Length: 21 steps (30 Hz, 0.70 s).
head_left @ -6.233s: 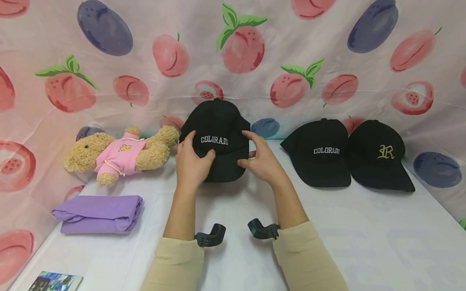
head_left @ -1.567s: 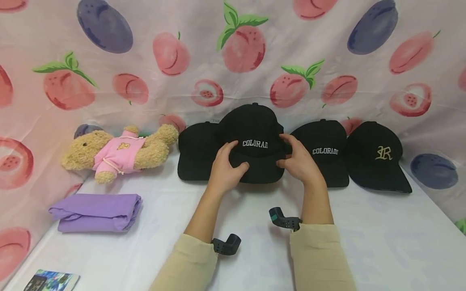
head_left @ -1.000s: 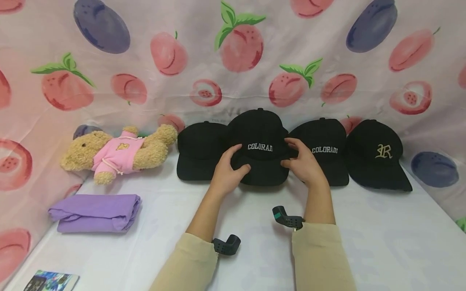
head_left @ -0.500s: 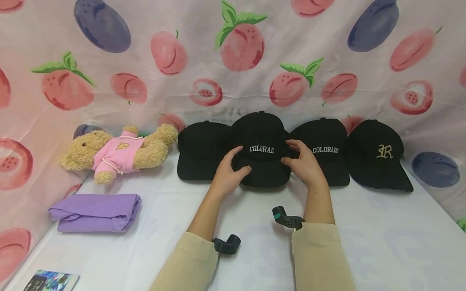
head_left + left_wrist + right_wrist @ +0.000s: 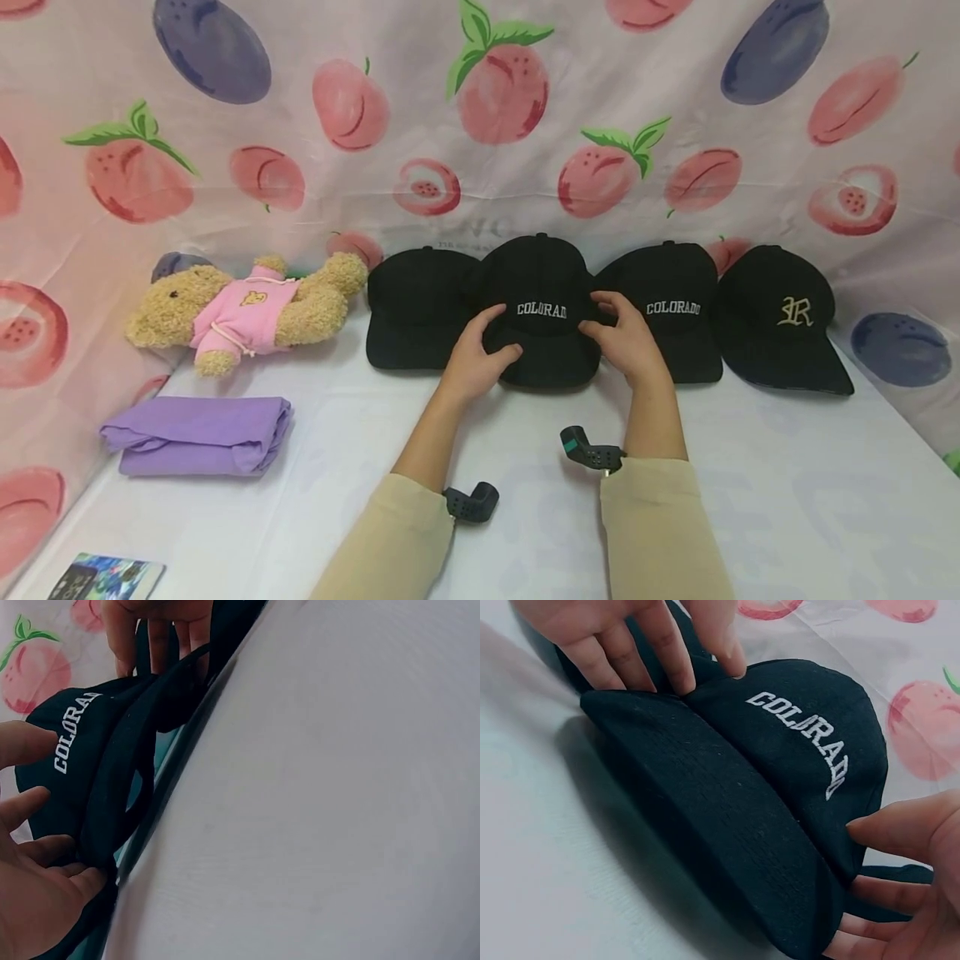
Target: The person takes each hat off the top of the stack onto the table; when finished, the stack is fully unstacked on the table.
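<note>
A black baseball cap (image 5: 540,271) with white COLORADO lettering faces me in a row of caps, close over the table. My left hand (image 5: 474,362) holds its left side, fingers along the crown and brim edge. On the opposite side, my right hand (image 5: 630,337) grips the cap with thumb and fingers spread at the edge. The right wrist view shows the curved brim (image 5: 705,802) low over the white cloth. A plain-fronted black cap (image 5: 412,325) sits to the left, partly behind the held one. Another COLORADO cap (image 5: 686,354) stands to the right, partly covered by my right hand.
A black cap with a gold R (image 5: 765,346) ends the row at right. On the left lie a teddy bear (image 5: 247,321) in a pink top and a folded purple cloth (image 5: 198,437). A colourful booklet (image 5: 112,575) is at the front left. Fruit-print fabric (image 5: 510,192) hangs behind.
Both hands have carried the COLORADO cap rightward from in front of the plain-fronted cap, which now shows, then lowered it slightly between the neighbouring caps. The other things stay where they were.
</note>
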Available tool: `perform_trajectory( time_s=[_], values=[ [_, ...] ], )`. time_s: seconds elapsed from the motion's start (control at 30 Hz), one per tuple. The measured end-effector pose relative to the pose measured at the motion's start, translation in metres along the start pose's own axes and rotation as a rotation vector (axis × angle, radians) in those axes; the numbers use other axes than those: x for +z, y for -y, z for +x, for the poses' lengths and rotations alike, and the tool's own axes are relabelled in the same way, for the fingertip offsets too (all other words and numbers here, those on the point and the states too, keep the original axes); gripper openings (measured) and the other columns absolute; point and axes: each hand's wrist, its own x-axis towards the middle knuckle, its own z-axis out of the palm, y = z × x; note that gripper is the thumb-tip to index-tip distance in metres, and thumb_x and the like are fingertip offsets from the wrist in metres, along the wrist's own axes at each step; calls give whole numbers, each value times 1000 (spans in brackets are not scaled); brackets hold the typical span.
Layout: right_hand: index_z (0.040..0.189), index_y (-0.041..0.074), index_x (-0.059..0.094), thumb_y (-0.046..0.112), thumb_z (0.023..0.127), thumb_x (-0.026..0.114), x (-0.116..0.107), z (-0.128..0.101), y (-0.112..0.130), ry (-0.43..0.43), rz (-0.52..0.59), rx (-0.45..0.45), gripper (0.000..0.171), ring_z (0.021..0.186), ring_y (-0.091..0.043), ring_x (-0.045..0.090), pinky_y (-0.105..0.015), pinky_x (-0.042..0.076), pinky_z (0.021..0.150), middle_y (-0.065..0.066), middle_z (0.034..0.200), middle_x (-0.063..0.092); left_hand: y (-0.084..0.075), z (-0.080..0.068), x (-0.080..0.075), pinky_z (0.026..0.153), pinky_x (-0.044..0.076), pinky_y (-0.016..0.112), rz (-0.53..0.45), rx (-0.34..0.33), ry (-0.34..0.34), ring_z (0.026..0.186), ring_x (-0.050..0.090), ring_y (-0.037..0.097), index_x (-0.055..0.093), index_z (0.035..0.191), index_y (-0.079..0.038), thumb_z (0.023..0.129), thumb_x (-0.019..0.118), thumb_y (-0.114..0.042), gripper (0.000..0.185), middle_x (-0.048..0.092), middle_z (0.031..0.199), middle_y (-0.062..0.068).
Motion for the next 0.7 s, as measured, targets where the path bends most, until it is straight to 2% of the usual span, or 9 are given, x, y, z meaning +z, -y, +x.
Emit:
perform_trajectory(
  time_s=[0.13, 0.43, 0.7],
  values=[
    [157, 9, 40, 17, 101, 60, 2, 1, -1, -25, 20, 12, 60, 154, -40, 28, -61, 26, 124, -21, 164, 35, 1, 1, 2, 126, 26, 52, -4, 0, 10, 156, 30, 27, 47, 155, -21, 92, 67, -20, 66, 38, 165, 7],
    [159, 13, 39, 16, 100, 61, 10, 3, -2, -90, 144, 58, 64, 154, -35, 29, -53, 32, 123, -19, 166, 32, 1, 7, 6, 127, 24, 53, -2, 16, 12, 159, 24, 28, 49, 154, -21, 91, 67, -20, 66, 34, 167, 9],
    [161, 13, 35, 15, 100, 61, 20, 7, -3, -105, 202, 80, 67, 155, -33, 28, -52, 31, 124, -18, 168, 29, 6, 13, 6, 127, 24, 51, -28, 10, 0, 158, 24, 27, 51, 152, -20, 90, 68, -18, 65, 34, 168, 8]
  ],
)
